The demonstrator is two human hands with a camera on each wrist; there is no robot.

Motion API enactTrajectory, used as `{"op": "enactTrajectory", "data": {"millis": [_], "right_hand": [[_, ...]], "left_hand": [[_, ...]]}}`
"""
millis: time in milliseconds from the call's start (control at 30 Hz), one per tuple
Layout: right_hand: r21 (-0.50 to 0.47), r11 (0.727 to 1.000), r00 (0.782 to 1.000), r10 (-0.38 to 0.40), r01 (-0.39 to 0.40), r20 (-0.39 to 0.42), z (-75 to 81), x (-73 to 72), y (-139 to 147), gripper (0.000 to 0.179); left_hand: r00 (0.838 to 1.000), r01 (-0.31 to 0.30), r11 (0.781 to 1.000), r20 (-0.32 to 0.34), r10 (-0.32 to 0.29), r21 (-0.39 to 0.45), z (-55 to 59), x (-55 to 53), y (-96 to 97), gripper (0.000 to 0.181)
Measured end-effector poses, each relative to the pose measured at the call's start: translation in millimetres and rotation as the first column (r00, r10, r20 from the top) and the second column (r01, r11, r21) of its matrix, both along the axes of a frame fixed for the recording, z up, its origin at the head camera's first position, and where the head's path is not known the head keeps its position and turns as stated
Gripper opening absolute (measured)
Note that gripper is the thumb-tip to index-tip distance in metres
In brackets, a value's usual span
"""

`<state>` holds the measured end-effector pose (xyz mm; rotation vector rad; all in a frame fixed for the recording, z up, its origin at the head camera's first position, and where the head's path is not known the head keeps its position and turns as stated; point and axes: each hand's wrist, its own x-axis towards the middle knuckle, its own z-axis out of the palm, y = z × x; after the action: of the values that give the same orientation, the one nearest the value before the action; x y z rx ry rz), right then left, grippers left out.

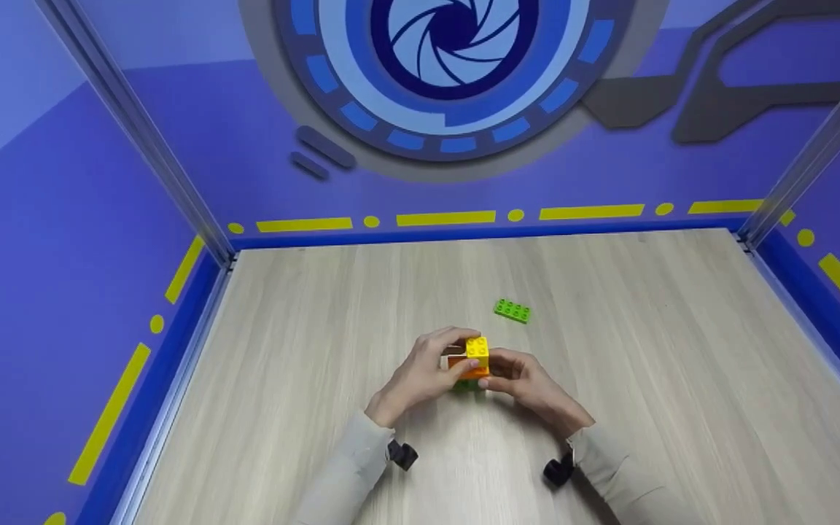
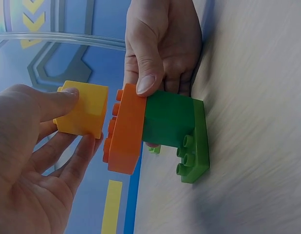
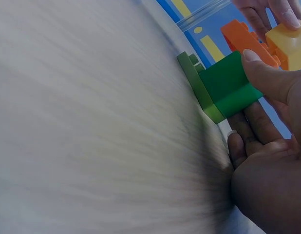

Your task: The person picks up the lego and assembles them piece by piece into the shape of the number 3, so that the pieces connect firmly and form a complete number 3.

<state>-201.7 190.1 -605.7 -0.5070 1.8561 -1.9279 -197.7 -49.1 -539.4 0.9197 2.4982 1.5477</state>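
In my left hand, a square yellow toy brick is pinched between thumb and fingers. My right hand grips a joined stack, its thumb near the seam of an orange brick and a dark green brick. Under the dark green brick sits a light green plate, with several studs uncovered. The yellow brick is held above the orange brick's studs, a narrow gap between them in the left wrist view. From the head, the hands partly hide the stack.
Another light green studded plate lies on the wooden table, beyond the hands and slightly right. Blue printed panels with metal corner posts enclose the table at the back and sides.
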Motion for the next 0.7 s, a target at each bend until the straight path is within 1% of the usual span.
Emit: {"op": "enactTrajectory", "data": {"millis": [267,433,533,700], "right_hand": [[0.009,1.000,1.000,-0.010,0.010,0.002,-0.3,0.1,0.2,0.052],[0.005,1.000,1.000,-0.008,0.008,-0.004,-2.1,-0.4,0.2,0.052],[-0.002,1.000,1.000,0.000,0.000,-0.022,-3.1,-0.8,0.1,0.052],[0.009,1.000,0.998,0.002,-0.002,-0.055,-3.1,-1.6,0.4,0.051]], "left_hand": [[1.000,-0.010,1.000,-0.014,0.010,-0.025,-3.6,1.2,0.5,0.039],[1.000,0.000,1.000,-0.008,0.000,-0.015,-4.4,1.3,0.8,0.039],[1.000,0.004,1.000,-0.016,-0.005,-0.013,-5.6,1.6,1.1,0.038],[1.000,0.011,1.000,-0.009,-0.011,-0.016,-5.2,2.8,1.7,0.039]]}}
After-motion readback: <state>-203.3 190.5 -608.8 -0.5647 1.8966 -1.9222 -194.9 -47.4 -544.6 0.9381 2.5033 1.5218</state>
